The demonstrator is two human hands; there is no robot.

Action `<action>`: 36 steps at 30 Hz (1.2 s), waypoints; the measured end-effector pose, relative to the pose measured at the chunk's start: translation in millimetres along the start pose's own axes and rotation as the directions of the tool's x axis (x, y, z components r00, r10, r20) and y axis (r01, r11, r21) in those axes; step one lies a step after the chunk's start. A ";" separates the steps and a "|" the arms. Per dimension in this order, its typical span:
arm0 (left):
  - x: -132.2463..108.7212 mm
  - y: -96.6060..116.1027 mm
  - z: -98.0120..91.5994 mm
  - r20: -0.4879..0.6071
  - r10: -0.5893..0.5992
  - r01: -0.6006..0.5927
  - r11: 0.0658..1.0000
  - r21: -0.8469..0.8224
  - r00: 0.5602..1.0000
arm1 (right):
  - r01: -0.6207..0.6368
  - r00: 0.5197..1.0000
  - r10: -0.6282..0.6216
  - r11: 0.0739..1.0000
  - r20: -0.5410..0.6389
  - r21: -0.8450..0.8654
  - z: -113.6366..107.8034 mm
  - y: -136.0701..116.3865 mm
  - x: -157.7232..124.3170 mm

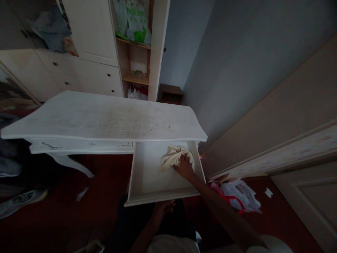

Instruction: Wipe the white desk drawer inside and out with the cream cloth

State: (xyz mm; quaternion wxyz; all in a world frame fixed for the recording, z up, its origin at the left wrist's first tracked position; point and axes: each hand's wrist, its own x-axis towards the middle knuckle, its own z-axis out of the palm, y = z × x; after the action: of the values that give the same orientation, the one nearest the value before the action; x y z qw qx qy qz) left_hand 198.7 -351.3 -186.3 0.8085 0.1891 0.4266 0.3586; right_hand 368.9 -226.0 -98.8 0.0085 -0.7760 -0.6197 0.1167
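A pulled-out white drawer (147, 195) juts from the right front of a white desk (158, 121) with a smudged, stained top. Inside it, toward the right side, lies a crumpled cream cloth (171, 158). My right hand (185, 168) presses down on this cloth, fingers bent over it. Just below the drawer's front panel is my left hand (163, 209), its fingers loosely curled and apart with no object visible in them. Whether it touches the drawer's underside is hard to make out in the dim light.
A white wardrobe (92, 75) stands behind the desk, with plastic bags (134, 23) on its open shelves. To the right runs a pale wall panel (263, 116). White and red bags (240, 195) sit on the red floor (105, 193). A shoe (22, 202) is at left.
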 end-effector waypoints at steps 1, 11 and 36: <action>-0.9 0.6 0.7 -0.001 0.006 -0.006 1.000 -0.006 1.000 | 0.010 1.000 -0.010 1.000 -0.016 0.001 -3.4 -1.1 7.4; -0.2 -3.4 0.0 0.013 -0.008 0.008 1.000 -0.012 1.000 | 0.013 0.939 -0.003 1.000 -0.344 0.027 -17.1 -41.4 56.2; -6.2 3.1 6.5 0.015 -0.057 0.058 0.997 -0.055 0.998 | 0.818 0.573 -0.809 0.573 0.129 -0.041 -10.7 -143.1 12.6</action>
State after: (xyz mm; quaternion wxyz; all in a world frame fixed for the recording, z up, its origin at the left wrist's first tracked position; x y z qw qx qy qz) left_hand 200.5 -353.8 -177.3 0.8261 0.1567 0.4165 0.3458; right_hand 236.2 -179.3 -68.0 -0.0061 -0.3973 -0.9115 0.1067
